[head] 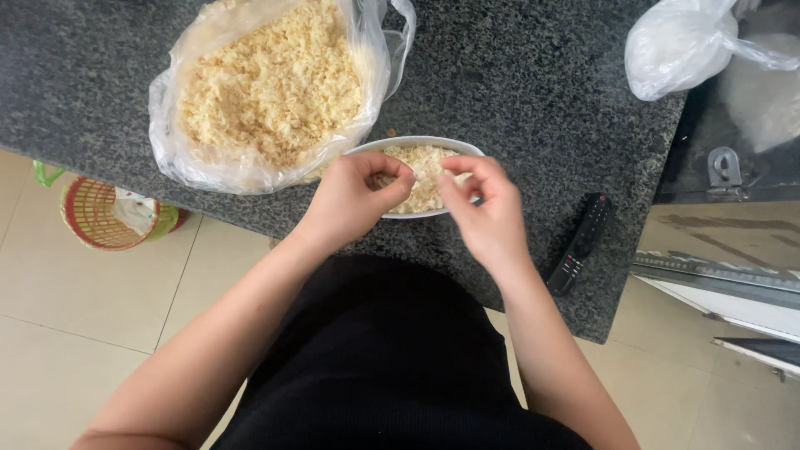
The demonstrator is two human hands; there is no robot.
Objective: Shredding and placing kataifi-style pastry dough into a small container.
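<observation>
Both hands are hovering over the white bowl [414, 145] near the counter's [517, 92] front edge, the left hand [354, 200] and right hand [487, 208] each pinching crumbs [423, 167] from it. Behind it, an open plastic bag [267, 92] is holding more crumbs.

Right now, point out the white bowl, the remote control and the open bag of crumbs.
white bowl [417, 142]: head view, far rim.
remote control [581, 243]: head view, middle of body.
open bag of crumbs [271, 83]: head view, crumbs inside.
</observation>
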